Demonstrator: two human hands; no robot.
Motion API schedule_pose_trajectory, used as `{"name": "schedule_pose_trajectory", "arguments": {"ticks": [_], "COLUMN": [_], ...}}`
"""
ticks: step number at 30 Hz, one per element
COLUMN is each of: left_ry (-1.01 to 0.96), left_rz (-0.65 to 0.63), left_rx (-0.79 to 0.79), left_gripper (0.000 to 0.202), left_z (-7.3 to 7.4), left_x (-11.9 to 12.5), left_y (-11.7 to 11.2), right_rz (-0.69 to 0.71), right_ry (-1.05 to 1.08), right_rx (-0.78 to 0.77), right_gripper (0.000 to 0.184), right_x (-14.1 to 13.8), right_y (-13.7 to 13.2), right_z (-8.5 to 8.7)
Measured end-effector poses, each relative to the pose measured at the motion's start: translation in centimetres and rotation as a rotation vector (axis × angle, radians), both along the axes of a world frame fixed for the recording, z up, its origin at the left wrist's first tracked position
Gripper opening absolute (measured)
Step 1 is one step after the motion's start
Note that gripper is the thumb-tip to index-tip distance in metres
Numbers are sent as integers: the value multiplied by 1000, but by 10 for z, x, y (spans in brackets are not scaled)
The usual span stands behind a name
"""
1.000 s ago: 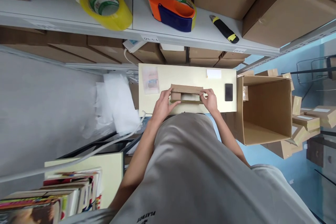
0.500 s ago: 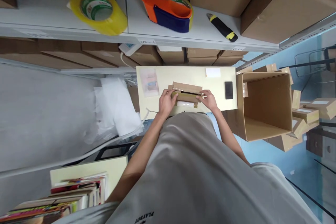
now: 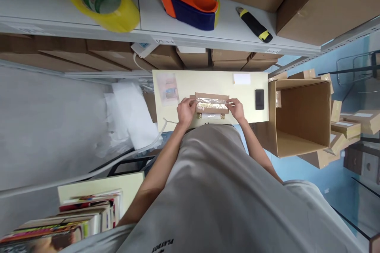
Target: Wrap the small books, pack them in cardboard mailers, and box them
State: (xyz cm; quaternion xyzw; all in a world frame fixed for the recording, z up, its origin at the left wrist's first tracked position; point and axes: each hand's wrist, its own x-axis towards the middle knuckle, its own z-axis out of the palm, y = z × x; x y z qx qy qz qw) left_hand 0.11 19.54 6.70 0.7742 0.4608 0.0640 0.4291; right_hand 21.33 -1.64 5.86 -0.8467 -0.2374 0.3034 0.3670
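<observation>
Contents of the small cardboard box (image 3: 212, 110) cannot be seen; it lies on the pale tabletop (image 3: 208, 81), near the edge closest to the wearer. Left hand (image 3: 186, 111): fingers bent at the box's left end, tips partly obscured, pinch undetermined. Right hand (image 3: 235, 110): fingers drawn in at the right end; grip likewise undetermined. Box surface: brown, with glossy clear tape (image 3: 211, 106) running lengthwise, glare obscuring detail. Stacked magazines (image 3: 59, 227) are cut off lower left.
</observation>
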Motion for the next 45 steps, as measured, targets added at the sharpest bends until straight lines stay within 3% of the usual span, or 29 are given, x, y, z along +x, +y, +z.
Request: {"name": "schedule_pose_trajectory", "arguments": {"ticks": [8,19,27,30,32,36,39,42,45], "left_ry": [56,11,105,-7,-154,-446,-553,-598,-602], "left_rz": [53,19,-41,-21,11,127,184,221,251], "left_rx": [10,9,136,225,289,412,475,494,473], "left_gripper": [34,34,38,37,30,15,8,6,5], "left_z": [3,7,23,42,64,128,173,198,205], "left_x": [6,4,7,26,47,97,121,126,116], "left_y": [-5,-5,-11,-7,3,38,62,74,74], "right_rz": [34,22,105,177,252,392,456,475,504], "right_ry": [46,22,-195,-409,-578,-889,-1019,-1034,-1007], "right_rx": [-23,-31,-102,-83,11,172,105,-75,-206], "right_gripper": [9,8,5,7,13,34,44,44,43], "right_x": [6,8,-5,-1,12,46,68,78,81], "right_y": [5,9,17,38,68,158,224,268,290], "right_z": [2,2,26,54,86,169,219,239,240]}}
